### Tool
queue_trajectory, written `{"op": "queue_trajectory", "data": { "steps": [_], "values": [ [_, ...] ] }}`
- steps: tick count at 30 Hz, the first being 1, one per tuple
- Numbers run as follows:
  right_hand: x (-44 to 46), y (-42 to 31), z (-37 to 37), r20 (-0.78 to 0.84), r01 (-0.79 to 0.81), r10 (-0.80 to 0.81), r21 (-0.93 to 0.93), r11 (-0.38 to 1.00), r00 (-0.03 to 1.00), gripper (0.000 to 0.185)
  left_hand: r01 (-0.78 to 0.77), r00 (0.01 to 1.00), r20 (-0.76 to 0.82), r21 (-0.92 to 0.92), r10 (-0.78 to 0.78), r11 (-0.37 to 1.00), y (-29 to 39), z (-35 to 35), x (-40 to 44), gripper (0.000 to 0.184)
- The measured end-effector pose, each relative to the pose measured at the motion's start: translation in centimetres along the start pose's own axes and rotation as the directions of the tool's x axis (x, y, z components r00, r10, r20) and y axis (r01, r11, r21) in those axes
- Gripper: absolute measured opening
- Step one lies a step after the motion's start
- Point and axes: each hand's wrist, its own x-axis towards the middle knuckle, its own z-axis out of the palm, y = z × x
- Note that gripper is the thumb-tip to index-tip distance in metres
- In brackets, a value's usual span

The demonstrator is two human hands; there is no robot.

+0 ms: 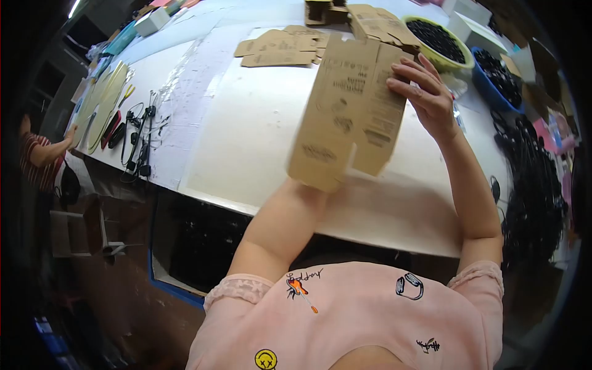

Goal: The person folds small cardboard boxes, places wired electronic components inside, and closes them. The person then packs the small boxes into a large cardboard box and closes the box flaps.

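A brown cardboard box blank [336, 114] with dark print is raised above the white table, its long panels facing me and slightly folded along a crease. My right hand [427, 92] grips its upper right edge, fingers bent over the printed side. My left forearm reaches up behind the lower part of the cardboard, which hides my left hand. Beyond the held piece, flat cardboard blanks [280, 48] lie on the table, and more are stacked [379, 24] farther right, beside a partly formed box [325, 12].
A yellow-green basin [470, 60] and a blue basin [521, 108] hold black parts at the back right. Black cables [533, 179] hang at the right. Cables [143, 139] and pliers [111, 128] lie on the left. A person [46, 154] is at the far left.
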Motion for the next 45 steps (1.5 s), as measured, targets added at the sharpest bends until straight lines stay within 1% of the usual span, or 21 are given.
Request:
{"op": "queue_trajectory", "data": {
  "steps": [2,4,7,8,9,10,11,13,15,17,19,21,22,23,26,30,33,36,40,43,45],
  "values": [
    [-1.9,-0.7,-1.8,0.012,-0.02,0.021,-0.041,0.999,1.0,0.031,0.179,0.968,0.186,-0.051,-0.166,0.983,2.9,3.4,-0.9,0.045],
    [-3.2,-1.1,-2.5,0.008,-0.053,0.053,-0.05,0.997,0.999,0.03,0.236,0.948,0.21,0.036,-0.239,0.971,3.7,5.0,-1.4,0.043],
    [-2.5,-1.5,-3.6,0.161,-0.148,0.154,-0.05,0.988,0.975,0.031,0.146,0.986,0.024,0.323,-0.163,0.935,4.2,5.7,-2.6,0.042],
    [-1.9,-1.6,-4.4,0.174,-0.098,0.11,-0.079,0.992,0.979,0.034,0.116,0.993,-0.022,0.417,-0.117,0.902,4.1,5.9,-2.7,0.042],
    [-1.3,-1.9,-4.8,0.08,-0.134,0.138,-0.046,0.99,0.987,0.039,0.083,0.996,-0.068,0.512,-0.056,0.855,4.3,6.5,-3.0,0.042],
    [-0.8,-2.6,-5.4,0.04,-0.261,0.258,0.102,0.96,0.965,0.041,0.087,0.996,-0.062,0.573,-0.062,0.815,4.7,8.0,-3.8,0.042],
    [0.0,-3.6,-6.0,-0.047,-0.272,0.285,0.19,0.943,0.957,0.04,0.09,0.996,-0.065,0.635,-0.063,0.768,4.8,9.9,-4.7,0.042],
    [1.1,-5.9,-7.3,0.001,-0.434,0.447,0.25,0.866,0.894,0.041,0.035,0.998,0.004,0.809,-0.066,0.586,4.6,13.6,-7.0,0.038],
    [1.2,-7.7,-7.5,0.071,-0.448,0.466,0.431,0.783,0.882,0.039,0.012,0.987,0.038,0.953,-0.159,0.301,4.6,15.9,-9.3,0.039],
    [0.7,-8.8,-7.6,0.197,-0.533,0.514,0.525,0.664,0.835,0.024,0.036,0.985,-0.063,0.986,-0.162,-0.165,3.8,21.2,-11.9,0.04],
    [0.9,-10.1,-8.4,0.315,-0.546,0.462,0.635,0.547,0.829,0.02,0.247,0.884,-0.233,0.969,-0.405,-0.016,4.5,22.6,-13.9,0.066],
    [1.1,-11.3,-8.8,0.294,-0.415,0.307,0.768,0.488,0.905,0.022,0.138,0.845,0.133,0.881,-0.518,0.452,4.2,20.4,-16.0,0.101],
    [0.9,-12.0,-8.8,0.268,-0.366,0.262,0.795,0.484,0.927,0.023,0.199,0.818,0.027,0.924,-0.575,0.326,4.5,19.9,-16.4,0.128],
    [0.9,-12.6,-8.7,0.239,-0.32,0.223,0.817,0.48,0.945,0.024,0.134,0.842,-0.012,0.973,-0.54,0.187,4.5,19.6,-17.1,0.136],
    [0.5,-14.0,-7.9,0.139,-0.174,0.108,0.865,0.471,0.984,0.023,0.088,0.813,0.087,0.959,-0.575,0.27,3.8,17.6,-18.4,0.146],
    [0.3,-15.1,-7.2,0.023,-0.027,0.014,0.895,0.445,1.0,0.023,0.27,0.773,-0.074,0.937,-0.63,0.221,3.1,18.4,-19.0,0.149],
    [0.1,-15.3,-7.1,0.022,-0.038,0.044,0.917,0.398,0.999,0.023,0.132,0.822,0.026,0.963,-0.569,0.234,3.3,18.0,-19.6,0.147],
    [0.3,-16.5,-7.8,-0.13,0.037,0.128,0.827,0.56,0.983,0.024,0.232,0.837,-0.025,0.921,-0.546,0.314,3.7,18.4,-19.7,0.147],
    [-0.4,-16.3,-7.9,-0.299,0.194,0.027,0.684,0.703,0.954,0.023,0.159,0.838,0.117,0.882,-0.533,0.444,3.1,16.7,-19.3,0.149],
    [-0.1,-15.6,-8.8,-0.256,0.258,-0.118,0.627,0.735,0.959,0.021,0.202,0.86,0.092,0.843,-0.502,0.5,2.6,17.1,-18.9,0.148],
    [0.4,-15.6,-9.1,-0.195,0.191,-0.076,0.692,0.696,0.978,0.02,0.162,0.874,0.134,0.827,-0.467,0.538,2.5,16.6,-18.8,0.144]
  ]
}}
